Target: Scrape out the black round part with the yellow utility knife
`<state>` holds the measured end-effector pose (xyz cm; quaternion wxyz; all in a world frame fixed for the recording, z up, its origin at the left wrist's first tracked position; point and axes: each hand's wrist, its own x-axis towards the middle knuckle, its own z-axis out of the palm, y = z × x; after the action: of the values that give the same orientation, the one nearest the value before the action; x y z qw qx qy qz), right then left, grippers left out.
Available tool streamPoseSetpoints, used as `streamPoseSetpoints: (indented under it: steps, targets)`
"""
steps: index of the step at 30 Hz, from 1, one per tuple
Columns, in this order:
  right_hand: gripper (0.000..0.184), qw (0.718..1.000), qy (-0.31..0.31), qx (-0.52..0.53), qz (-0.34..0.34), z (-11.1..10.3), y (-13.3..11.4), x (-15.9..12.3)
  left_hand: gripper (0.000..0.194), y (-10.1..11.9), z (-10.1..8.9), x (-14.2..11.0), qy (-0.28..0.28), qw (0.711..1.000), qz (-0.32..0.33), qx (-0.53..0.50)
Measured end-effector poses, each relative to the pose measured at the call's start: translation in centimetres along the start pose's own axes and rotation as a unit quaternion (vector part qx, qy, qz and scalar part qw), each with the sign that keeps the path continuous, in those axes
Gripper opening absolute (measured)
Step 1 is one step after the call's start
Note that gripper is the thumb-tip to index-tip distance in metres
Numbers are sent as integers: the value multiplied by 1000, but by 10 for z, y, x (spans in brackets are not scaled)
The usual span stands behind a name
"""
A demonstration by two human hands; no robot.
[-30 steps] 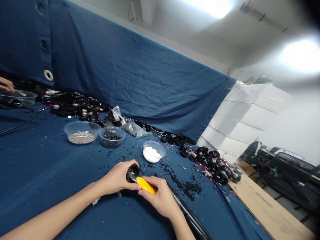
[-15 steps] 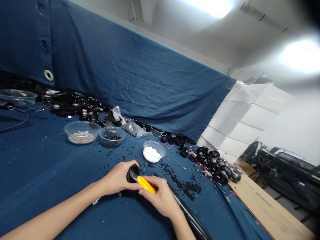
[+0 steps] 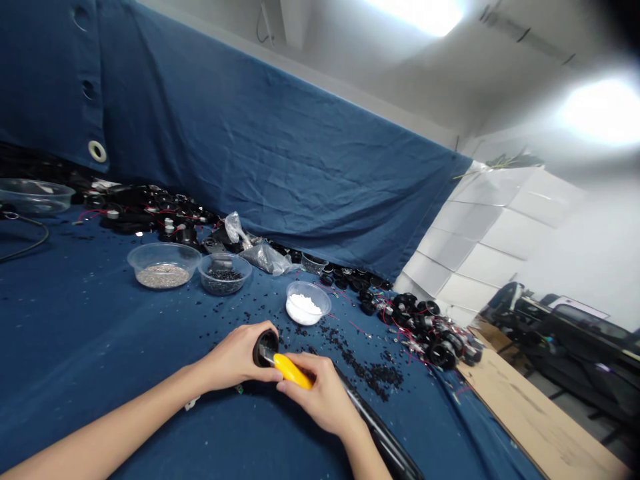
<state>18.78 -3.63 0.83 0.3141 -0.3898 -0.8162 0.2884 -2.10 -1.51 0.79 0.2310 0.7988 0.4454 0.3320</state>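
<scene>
Above the blue cloth-covered desk (image 3: 125, 353), the left hand (image 3: 235, 357) curls around a round, hollow black plastic part (image 3: 256, 352). The right hand (image 3: 324, 395) pinches a yellow-handled metal blade (image 3: 293, 372), its tip in the opening. Moving the blade seems to need a steady hold and careful fingers.

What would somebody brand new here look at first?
Probably the bright yellow tool in the right hand, its metal end in the mouth of the round black part that the left hand holds. Next, maybe the small bowl of white bits just beyond the hands, and the big blue cloth hanging behind everything on the table.
</scene>
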Motion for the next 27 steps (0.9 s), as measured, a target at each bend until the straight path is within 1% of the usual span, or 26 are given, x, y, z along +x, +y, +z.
streamPoseSetpoints:
  steps: [7, 14, 22, 27]
  targets:
    - [24, 1000, 9, -1, -2, 0, 0, -1, 44, 0, 0, -1, 8, 1000, -1, 4]
    - [22, 1000, -5, -6, -7, 0, -1, -1, 47, -2, 0, 1, 4, 1000, 5, -2]
    - [24, 1000, 13, 2, 0, 1, -1, 0, 45, 2, -2, 1, 7, 1000, -5, 9]
    - [24, 1000, -1, 5, 8, 1, -1, -1, 46, 2, -2, 0, 1, 1000, 2, -1]
